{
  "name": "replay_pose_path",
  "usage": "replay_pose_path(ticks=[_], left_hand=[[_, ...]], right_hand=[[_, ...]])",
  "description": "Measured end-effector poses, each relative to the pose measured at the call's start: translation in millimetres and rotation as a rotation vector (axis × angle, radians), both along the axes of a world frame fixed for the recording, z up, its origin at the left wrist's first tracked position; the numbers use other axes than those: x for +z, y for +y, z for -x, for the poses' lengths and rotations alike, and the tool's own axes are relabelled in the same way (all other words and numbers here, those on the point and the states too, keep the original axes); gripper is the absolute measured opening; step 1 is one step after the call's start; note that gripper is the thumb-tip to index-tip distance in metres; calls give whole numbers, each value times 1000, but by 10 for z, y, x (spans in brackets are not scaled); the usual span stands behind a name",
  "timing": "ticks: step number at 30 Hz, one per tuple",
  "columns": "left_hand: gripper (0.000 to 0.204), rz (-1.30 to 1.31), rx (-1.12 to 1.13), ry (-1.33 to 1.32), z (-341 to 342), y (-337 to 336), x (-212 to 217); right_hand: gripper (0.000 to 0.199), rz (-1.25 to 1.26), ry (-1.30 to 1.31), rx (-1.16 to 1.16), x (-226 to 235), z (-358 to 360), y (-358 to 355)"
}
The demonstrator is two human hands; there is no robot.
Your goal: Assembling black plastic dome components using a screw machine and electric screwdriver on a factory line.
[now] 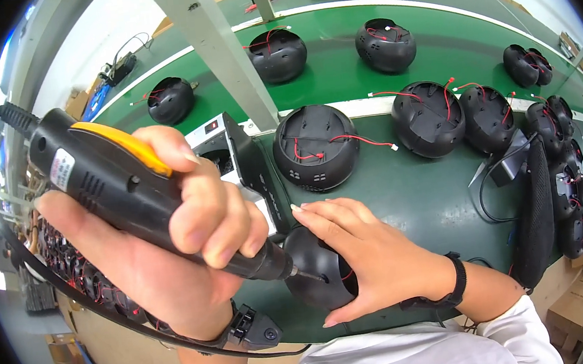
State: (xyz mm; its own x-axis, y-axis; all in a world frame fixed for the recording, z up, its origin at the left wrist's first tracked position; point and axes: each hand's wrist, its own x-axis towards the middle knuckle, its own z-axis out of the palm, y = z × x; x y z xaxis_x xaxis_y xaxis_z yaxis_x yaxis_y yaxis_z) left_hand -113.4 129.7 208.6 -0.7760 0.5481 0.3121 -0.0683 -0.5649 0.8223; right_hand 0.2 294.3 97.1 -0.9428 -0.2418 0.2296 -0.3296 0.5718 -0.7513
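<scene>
A black electric screwdriver [113, 188] with a yellow lever is gripped in my left hand [164, 278], fingers wrapped around its body. It slants down to the right, and its bit meets the side of a round black plastic shell [311, 296], at or close to a small hole. My right hand [386, 253] clasps that shell from the right, with the thumb on the near side and the fingers over the top. Part of the shell's opening and a bit of red wire show beside the right palm. The bit's very tip is hard to make out.
Behind the shell stands a box-shaped device [261, 185] with a red switch. Several black shells with red wires, one a larger open shell [316, 148], stand around the bench. A grey post [223, 55] rises before the green conveyor belt [334, 44]. The screwdriver's cord [32, 263] loops left.
</scene>
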Motion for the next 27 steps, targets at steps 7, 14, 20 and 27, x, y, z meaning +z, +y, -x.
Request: replay_pose_path(ticks=[7, 14, 20, 27], left_hand=[[74, 5, -49, -138, -45, 135, -149], [33, -32, -185, -415, 97, -28, -524], [17, -161, -524, -322, 229, -2, -609], [22, -89, -358, -338, -69, -85, -440]], right_hand=[[126, -31, -16, -9, 24, -19, -14], [119, -35, 24, -37, 31, -68, -134], [114, -67, 28, -47, 25, -64, -143], [110, -95, 62, -19, 41, -184, -196]])
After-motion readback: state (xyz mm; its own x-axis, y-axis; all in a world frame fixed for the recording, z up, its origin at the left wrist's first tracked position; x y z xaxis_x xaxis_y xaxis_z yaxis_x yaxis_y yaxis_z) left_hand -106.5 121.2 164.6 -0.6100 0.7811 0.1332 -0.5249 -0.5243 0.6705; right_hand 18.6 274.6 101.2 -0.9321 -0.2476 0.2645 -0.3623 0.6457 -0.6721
